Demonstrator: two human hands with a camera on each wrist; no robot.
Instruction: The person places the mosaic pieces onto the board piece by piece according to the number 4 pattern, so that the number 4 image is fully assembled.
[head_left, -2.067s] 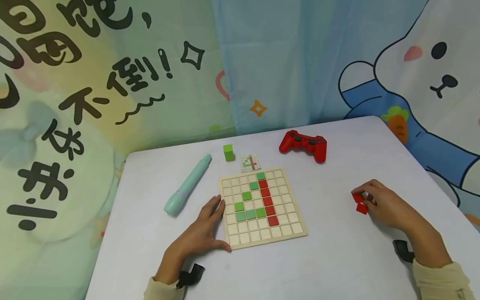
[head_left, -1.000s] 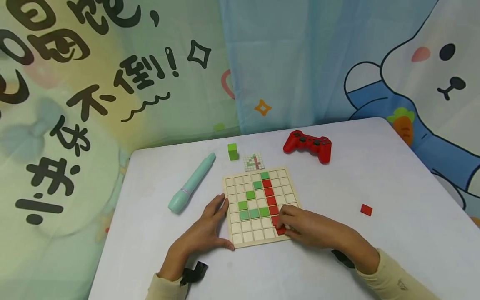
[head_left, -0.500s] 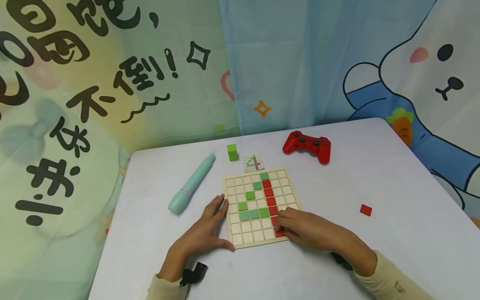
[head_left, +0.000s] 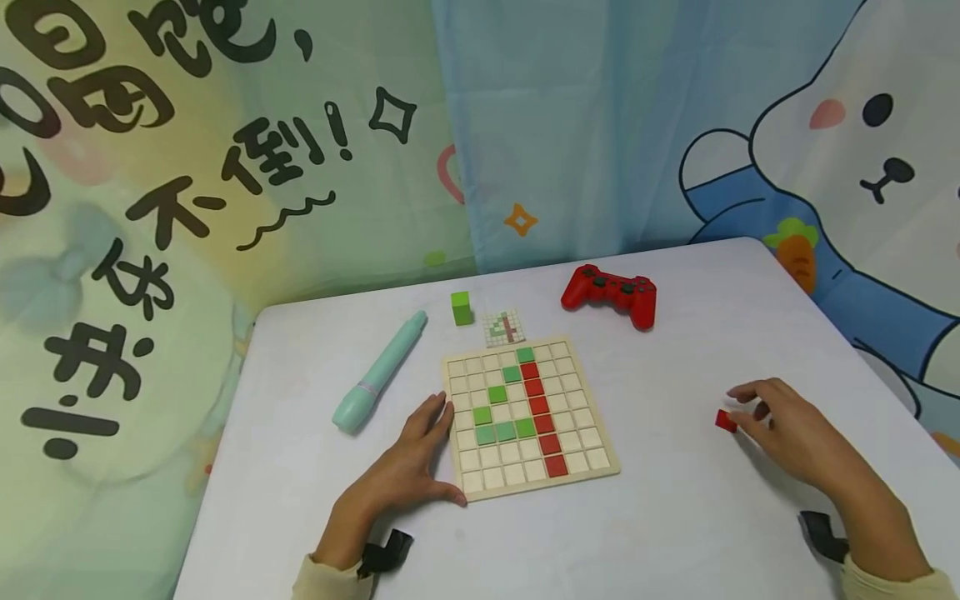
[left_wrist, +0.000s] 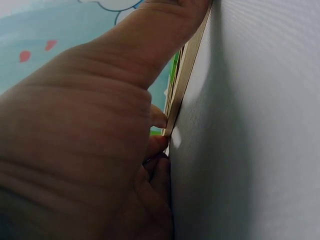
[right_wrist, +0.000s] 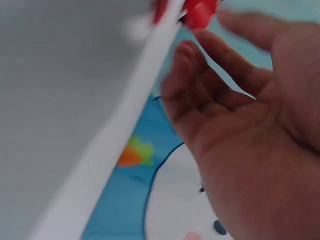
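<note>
A square wooden grid board [head_left: 532,493] lies on the white table. On it are several green tiles [head_left: 497,394] in a stepped outline and a straight column of red tiles [head_left: 538,405]. My left hand [head_left: 397,467] rests at the board's left edge, thumb by the near corner and fingers along the side; the left wrist view shows the fingertips against the wooden rim. Over on the right, my right hand [head_left: 787,429] hovers low with thumb and forefinger spread, the thumb tip right at a loose red tile [head_left: 725,421]. Nothing shows between those fingers in the right wrist view.
Behind the board lie a small printed pattern card [head_left: 503,327] and a green block [head_left: 462,308]. A mint-green microphone-shaped tube [head_left: 381,372] lies left of the board. A red game controller [head_left: 609,294] sits at the back. A printed curtain [head_left: 540,125] hangs behind the table.
My right hand took one red tile to the board, set it at the near end of the red column, then went back right to the other red tile. The left hand stayed.
</note>
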